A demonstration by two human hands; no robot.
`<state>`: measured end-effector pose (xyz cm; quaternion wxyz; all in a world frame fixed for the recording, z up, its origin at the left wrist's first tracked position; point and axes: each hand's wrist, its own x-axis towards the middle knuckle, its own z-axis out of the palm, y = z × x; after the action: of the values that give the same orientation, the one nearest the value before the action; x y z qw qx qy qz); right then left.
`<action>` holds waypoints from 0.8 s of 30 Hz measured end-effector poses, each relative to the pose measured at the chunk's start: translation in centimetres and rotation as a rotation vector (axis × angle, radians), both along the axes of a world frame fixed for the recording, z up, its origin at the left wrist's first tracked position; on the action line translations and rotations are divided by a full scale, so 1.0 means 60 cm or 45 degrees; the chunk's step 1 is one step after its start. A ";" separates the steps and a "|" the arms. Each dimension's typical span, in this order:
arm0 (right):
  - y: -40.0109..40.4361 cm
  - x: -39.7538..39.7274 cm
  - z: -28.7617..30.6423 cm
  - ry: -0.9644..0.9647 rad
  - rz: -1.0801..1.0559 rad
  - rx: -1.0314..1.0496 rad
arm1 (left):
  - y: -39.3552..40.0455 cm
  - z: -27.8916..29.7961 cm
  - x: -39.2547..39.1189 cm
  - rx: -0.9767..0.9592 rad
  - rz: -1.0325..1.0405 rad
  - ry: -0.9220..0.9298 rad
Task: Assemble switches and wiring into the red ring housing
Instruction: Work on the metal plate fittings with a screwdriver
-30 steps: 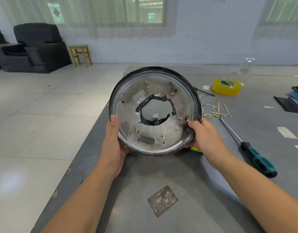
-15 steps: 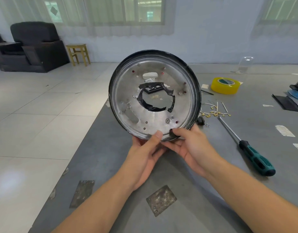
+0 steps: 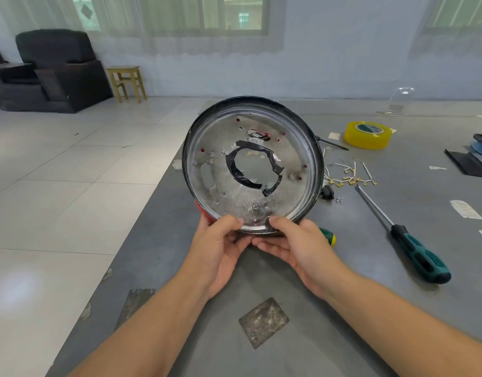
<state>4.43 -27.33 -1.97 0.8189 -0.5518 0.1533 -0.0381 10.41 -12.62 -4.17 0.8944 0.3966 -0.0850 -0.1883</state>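
I hold the ring housing [image 3: 220, 191] upright above the table, its silver metal base plate facing me, a black rim around it and a strip of red shell showing at the lower left. Black tape lines its ragged centre hole. My left hand [image 3: 220, 248] and my right hand [image 3: 294, 246] both grip the bottom edge, thumbs on the plate, fingers behind. Loose white wires with brass terminals [image 3: 348, 175] lie on the table to the right, beside a small black switch [image 3: 327, 192] and tiny screws.
A green-handled screwdriver [image 3: 414, 254] lies at the right, another handle tip [image 3: 328, 236] peeks out beside my right hand. Yellow tape roll [image 3: 367, 134] sits farther back. The grey table's left edge [image 3: 142, 240] drops to tiled floor. A metal patch [image 3: 263, 322] lies near me.
My hands went from the housing's sides to its bottom edge. The housing turned in my grip and tipped more upright, then sank a little lower.
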 end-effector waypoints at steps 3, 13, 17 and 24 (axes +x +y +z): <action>0.003 0.002 -0.005 -0.028 -0.016 -0.027 | 0.002 0.000 0.001 0.000 -0.007 0.008; 0.006 0.003 -0.022 -0.103 -0.045 -0.110 | -0.002 0.000 0.000 0.055 0.019 0.031; 0.006 0.005 -0.025 -0.115 -0.046 -0.107 | -0.002 -0.001 0.000 0.062 0.027 0.041; 0.007 0.005 -0.029 -0.138 -0.056 -0.185 | -0.003 0.004 -0.004 0.059 0.060 0.057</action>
<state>4.72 -26.92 -3.73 0.7828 -0.6033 0.1176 -0.0971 10.16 -12.80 -3.94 0.8908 0.4150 -0.0511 -0.1779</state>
